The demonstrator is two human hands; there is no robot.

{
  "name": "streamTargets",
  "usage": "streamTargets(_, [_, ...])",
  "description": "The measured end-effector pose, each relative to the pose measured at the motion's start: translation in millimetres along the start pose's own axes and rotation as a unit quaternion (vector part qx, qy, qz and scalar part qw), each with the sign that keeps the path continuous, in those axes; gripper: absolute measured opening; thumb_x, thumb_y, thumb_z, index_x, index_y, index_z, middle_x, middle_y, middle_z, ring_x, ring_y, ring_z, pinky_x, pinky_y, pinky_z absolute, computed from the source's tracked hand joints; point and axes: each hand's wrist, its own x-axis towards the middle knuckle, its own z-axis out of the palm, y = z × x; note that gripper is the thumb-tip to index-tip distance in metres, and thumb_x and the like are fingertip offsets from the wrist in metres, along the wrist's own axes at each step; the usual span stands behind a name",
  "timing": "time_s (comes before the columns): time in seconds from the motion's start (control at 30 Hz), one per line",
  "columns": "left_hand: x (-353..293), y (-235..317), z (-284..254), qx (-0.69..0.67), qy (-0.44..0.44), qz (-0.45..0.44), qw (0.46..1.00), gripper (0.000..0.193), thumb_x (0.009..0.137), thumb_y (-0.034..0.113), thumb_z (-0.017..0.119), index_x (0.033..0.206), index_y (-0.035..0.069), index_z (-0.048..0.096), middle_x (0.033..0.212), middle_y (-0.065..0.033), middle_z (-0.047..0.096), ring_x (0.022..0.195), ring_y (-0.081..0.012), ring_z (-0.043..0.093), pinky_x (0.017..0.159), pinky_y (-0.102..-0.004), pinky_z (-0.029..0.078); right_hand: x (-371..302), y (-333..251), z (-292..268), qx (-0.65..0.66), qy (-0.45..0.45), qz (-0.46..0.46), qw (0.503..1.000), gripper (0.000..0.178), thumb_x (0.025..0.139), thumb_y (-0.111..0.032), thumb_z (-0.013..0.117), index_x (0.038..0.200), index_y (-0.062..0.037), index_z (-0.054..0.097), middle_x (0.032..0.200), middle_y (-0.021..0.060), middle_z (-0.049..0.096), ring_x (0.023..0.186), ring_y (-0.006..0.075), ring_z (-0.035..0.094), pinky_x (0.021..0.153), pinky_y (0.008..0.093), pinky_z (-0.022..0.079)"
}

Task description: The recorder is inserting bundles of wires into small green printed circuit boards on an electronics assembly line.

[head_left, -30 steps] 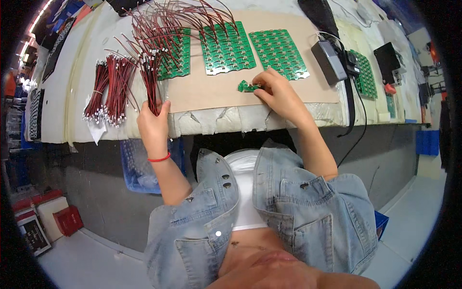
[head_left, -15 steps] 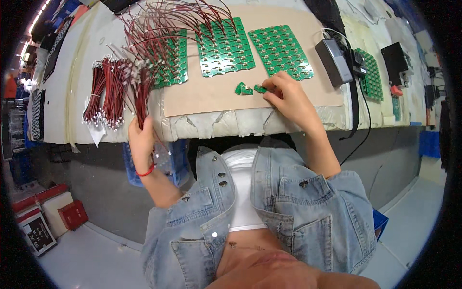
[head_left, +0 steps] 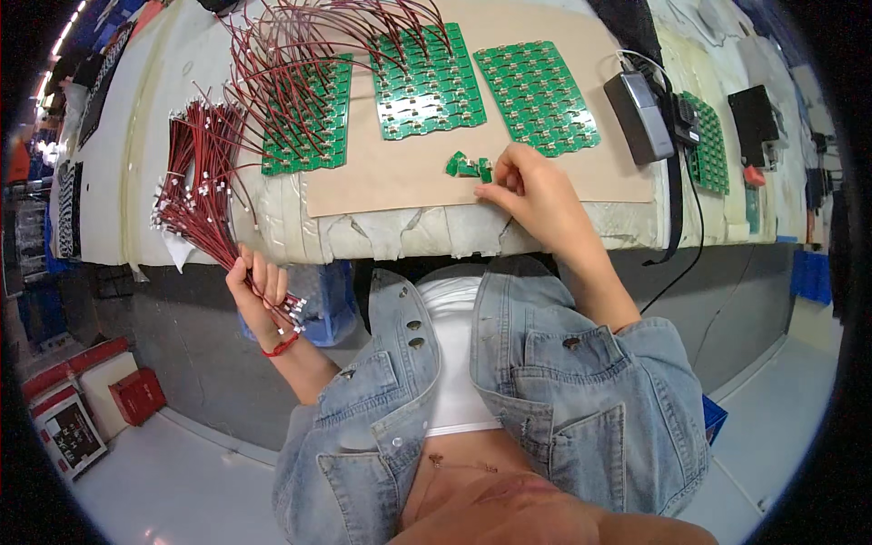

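Note:
My left hand is closed round a bundle of thin dark-red wires with white plugs, just off the table's front edge. The plug ends stick out below the fist, and the wires' upper part lies against more such wires on the table. Bent at the thumb and index finger, my right hand has its fingertips at a small green circuit board piece. Other small green pieces lie against it. The exact grip is partly hidden by the fingers.
Behind the hands lie green circuit board panels, two with wires standing up from them. A dark box-shaped device with cables sits to the right. A blue bin is under the table edge.
My left hand has swung the wire bundle left and down, from beside the left panel to the wires on the table. My right hand has brought its piece left against the others.

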Motion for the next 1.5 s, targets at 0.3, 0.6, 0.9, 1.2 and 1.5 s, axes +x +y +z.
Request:
streamTargets(0.3, [6,-29,84,0.161,0.095,0.054,0.981,0.018,0.096,0.018,0.046,0.083,0.008,0.042,0.055,0.0036,0.036,0.036,-0.0037,0.028,0.033,-0.0195,0.023,4,10,-2,-0.015,-0.010,-0.067,0.998,0.032,0.075,-0.015,0.070,0.099,-0.0005,0.056,0.084,0.0138,0.058,0.075,0.0290,0.059,0.067,0.0380,0.047])
streamTargets(0.6, [25,-72,128,0.234,-0.007,0.026,0.972,0.015,0.095,0.018,0.053,0.088,0.006,0.047,0.063,0.0002,0.052,0.039,-0.0032,0.036,0.035,-0.0189,0.026,-17,3,-4,-0.003,0.083,-0.014,0.996,0.029,0.080,-0.016,0.067,0.101,0.0013,0.057,0.086,0.0143,0.061,0.067,0.0246,0.058,0.062,0.0346,0.047])
streamTargets(0.9, [42,-91,154,0.251,-0.059,-0.006,0.966,0.017,0.093,0.020,0.058,0.086,0.006,0.050,0.063,0.0003,0.056,0.042,-0.0015,0.039,0.037,-0.0184,0.027,-20,-22,-10,0.324,-0.110,0.000,0.940,0.011,0.088,-0.010,0.061,0.092,0.0003,0.064,0.076,-0.0013,0.054,0.067,0.0034,0.047,0.057,0.0198,0.038])
streamTargets(1.2, [52,-99,158,0.260,-0.098,0.009,0.961,0.020,0.094,0.024,0.057,0.090,0.004,0.053,0.063,-0.0012,0.056,0.040,-0.0019,0.039,0.037,-0.0187,0.028,-10,-14,-24,0.313,-0.124,-0.003,0.942,0.007,0.086,-0.008,0.063,0.085,-0.0019,0.060,0.078,-0.0003,0.059,0.060,0.0043,0.052,0.051,0.0183,0.039])
streamTargets(1.5, [43,-120,135,0.260,-0.035,-0.026,0.965,0.018,0.094,0.023,0.057,0.092,0.005,0.053,0.060,0.0007,0.051,0.040,-0.0031,0.039,0.035,-0.0199,0.028,-1,30,-19,0.283,-0.036,0.027,0.958,0.010,0.089,-0.005,0.058,0.095,0.0026,0.060,0.077,0.0043,0.062,0.066,0.0081,0.058,0.058,0.0206,0.048])
